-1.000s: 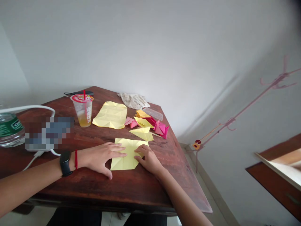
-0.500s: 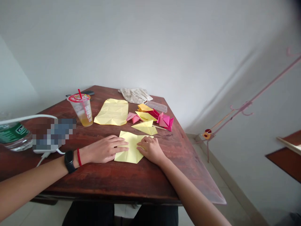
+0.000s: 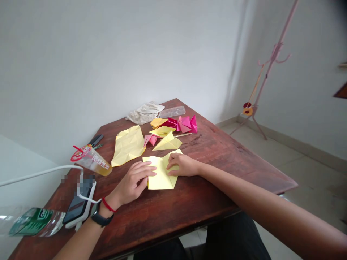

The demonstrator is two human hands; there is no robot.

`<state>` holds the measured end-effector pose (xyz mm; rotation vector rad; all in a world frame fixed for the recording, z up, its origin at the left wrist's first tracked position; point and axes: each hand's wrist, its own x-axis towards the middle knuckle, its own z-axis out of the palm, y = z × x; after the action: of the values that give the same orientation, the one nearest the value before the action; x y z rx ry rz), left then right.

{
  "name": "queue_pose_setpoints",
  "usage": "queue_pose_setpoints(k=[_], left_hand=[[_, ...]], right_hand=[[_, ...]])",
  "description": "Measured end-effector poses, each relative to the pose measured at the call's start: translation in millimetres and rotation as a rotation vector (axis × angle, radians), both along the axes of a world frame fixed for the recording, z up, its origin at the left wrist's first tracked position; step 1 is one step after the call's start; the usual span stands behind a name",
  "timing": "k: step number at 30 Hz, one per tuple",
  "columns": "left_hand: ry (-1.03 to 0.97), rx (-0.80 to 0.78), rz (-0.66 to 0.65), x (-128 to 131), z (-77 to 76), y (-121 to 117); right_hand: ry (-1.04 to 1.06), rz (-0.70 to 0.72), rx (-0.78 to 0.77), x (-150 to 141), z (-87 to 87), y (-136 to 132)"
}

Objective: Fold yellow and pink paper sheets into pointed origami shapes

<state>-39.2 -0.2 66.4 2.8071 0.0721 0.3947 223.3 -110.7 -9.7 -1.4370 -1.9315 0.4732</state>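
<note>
A creased sheet of yellow origami paper (image 3: pixel 160 178) lies on the dark wooden table (image 3: pixel 135 213) in front of me, with fold lines and a raised right flap. My left hand (image 3: pixel 137 178) rests on its left edge, fingers stretched out over the paper. On the right side, my right hand (image 3: pixel 184 164) has its fingers bent, with thumb and fingertips closed on the flap. Just beyond stands a folded yellow paper piece (image 3: pixel 168 142). Left of that lies a larger creased yellow sheet (image 3: pixel 128 146).
Folded pink paper (image 3: pixel 187 124) and orange paper (image 3: pixel 158 123) sit behind, near a clear plastic case (image 3: pixel 172 112) and a crumpled cloth (image 3: pixel 145 112). At left are a drink cup (image 3: pixel 94 160), a phone (image 3: pixel 80 200) with a white cable and a water bottle (image 3: pixel 32 221).
The view has turned right and tilted, so everything on the table looks rotated. My right hand has shifted slightly on the paper's flap; my left hand stays at the left edge.
</note>
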Motion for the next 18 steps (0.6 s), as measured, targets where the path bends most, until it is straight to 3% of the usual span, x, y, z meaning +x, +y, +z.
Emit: queue_pose_setpoints(k=[5,11,14,18], left_hand=[[0.06,-0.002,-0.088,10,5.2,2],[0.106,0.03,0.003,-7,-2.2,-1],[0.029,-0.026,0.134,-7,-8.3,-5],[-0.045,-0.101,0.415,-4,-18.6,-11]], right_hand=[[-0.012,0.009,-0.017,2,1.3,-1],[-0.054,-0.045,-0.03,-5,9.0,-6],[-0.058,-0.073,-0.026,-8,8.6,-6],[-0.058,-0.085,-0.007,-8,6.8,-7]])
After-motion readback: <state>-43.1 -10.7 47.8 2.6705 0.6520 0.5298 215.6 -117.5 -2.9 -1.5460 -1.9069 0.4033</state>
